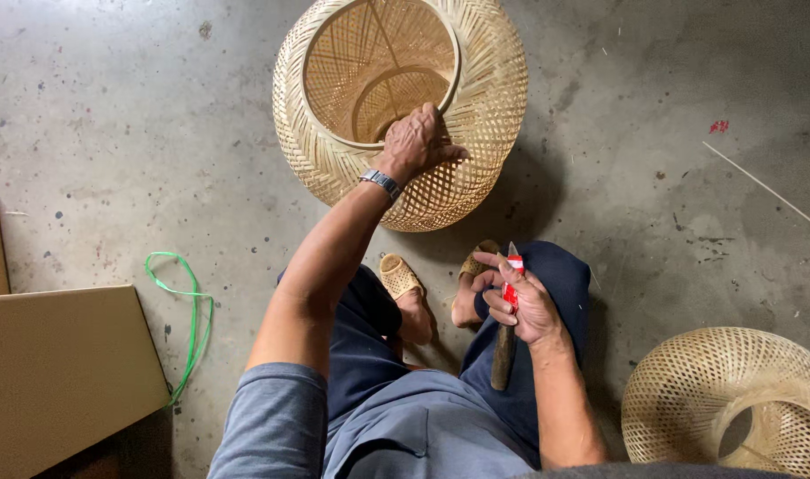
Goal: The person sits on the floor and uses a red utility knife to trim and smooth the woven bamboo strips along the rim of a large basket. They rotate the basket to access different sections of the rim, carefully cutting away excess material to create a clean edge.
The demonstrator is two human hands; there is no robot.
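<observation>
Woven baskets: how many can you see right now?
2. One woven basket lies on the concrete floor ahead, the left hand gripping its rim. A second woven basket sits bottom right, partly cut off by the frame.

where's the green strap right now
The green strap lies looped on the concrete floor at the left of the head view, beside the cardboard box and left of the person's left arm.

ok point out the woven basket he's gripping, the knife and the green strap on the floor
woven basket [485, 98], head view, on its right outer wall
knife [503, 355], head view, on the wooden handle below the right hand [527, 306]
green strap [195, 319], head view, on the right side of the loop
</observation>
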